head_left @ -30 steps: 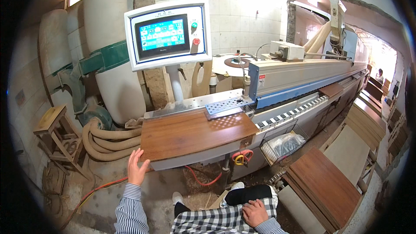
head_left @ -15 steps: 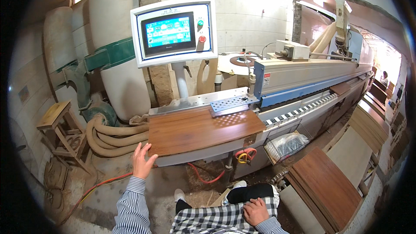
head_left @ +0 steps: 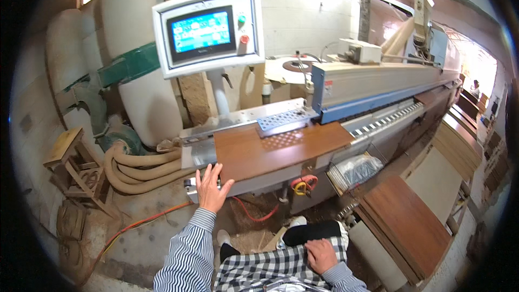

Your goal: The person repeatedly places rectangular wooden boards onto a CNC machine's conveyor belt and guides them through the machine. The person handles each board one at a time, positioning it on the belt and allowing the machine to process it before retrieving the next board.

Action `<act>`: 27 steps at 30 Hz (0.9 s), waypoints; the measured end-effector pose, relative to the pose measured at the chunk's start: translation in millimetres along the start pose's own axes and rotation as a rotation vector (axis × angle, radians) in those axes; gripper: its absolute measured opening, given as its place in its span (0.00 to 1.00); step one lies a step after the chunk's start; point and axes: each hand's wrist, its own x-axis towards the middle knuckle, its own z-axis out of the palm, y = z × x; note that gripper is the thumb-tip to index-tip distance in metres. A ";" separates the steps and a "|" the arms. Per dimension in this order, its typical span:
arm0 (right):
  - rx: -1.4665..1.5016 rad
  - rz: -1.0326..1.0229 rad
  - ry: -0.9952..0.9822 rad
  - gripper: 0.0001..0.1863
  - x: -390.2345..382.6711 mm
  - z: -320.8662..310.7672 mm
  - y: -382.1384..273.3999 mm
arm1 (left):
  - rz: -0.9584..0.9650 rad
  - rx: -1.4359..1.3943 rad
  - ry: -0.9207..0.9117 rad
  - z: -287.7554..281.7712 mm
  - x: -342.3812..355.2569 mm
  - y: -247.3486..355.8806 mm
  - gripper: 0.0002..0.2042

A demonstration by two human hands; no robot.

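A brown wood-grain panel (head_left: 270,151) lies flat on the infeed table (head_left: 199,154) of a long edge banding machine (head_left: 378,84), its right end along the machine's track. At the panel's near left corner is my left hand (head_left: 212,188), fingers spread and fingertips at the edge; whether they press on it I cannot tell. My right hand (head_left: 321,254) rests on the black-and-white checked apron (head_left: 270,269) over my lap, fingers laid out, holding nothing. A blue perforated plate (head_left: 286,121) overhangs the panel's far side.
A control screen (head_left: 203,32) stands on a post behind the table. Scissors with red and yellow handles (head_left: 304,185) hang at its front, left of a wire basket (head_left: 356,172) holding plastic. Stacked brown panels (head_left: 408,221) lie at the right. Hoses (head_left: 140,170) and a wooden stool (head_left: 75,157) stand left.
The panel has slid right along the machine, baring the table's left end. My left hand has followed it to the right. My right hand stays on my lap. The view has shifted slightly.
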 end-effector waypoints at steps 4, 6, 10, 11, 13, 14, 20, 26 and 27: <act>0.082 0.047 0.321 0.12 21.3 -22.0 24.1 | 0.142 0.099 0.033 16.8 -6.9 -7.4 0.27; -0.035 0.118 0.391 0.14 38.8 -32.2 48.6 | 0.111 0.174 0.055 3.9 -17.7 -18.6 0.25; -0.441 0.250 0.319 0.25 66.0 -77.8 104.2 | 0.168 0.187 0.072 17.0 -10.9 -17.9 0.25; -0.522 0.278 0.254 0.26 71.4 -82.3 115.4 | 0.177 0.191 0.082 18.4 -9.3 -16.2 0.24; -0.636 0.343 0.074 0.31 77.6 -89.6 141.5 | 0.176 0.168 0.074 20.3 -7.2 -13.0 0.24; -0.675 0.359 0.007 0.32 77.2 -91.4 153.0 | 0.172 0.160 0.071 19.7 -6.8 -12.4 0.23; -0.644 0.306 -0.015 0.24 48.1 -85.2 157.3 | 0.153 0.162 0.061 19.8 -9.3 -13.7 0.22; -0.373 0.234 0.282 0.17 -2.5 -94.3 66.4 | 0.137 0.156 0.070 21.1 -10.0 -15.8 0.21; -0.246 0.266 0.338 0.14 -14.3 -93.6 52.9 | 0.140 0.156 0.072 21.0 -9.6 -16.0 0.21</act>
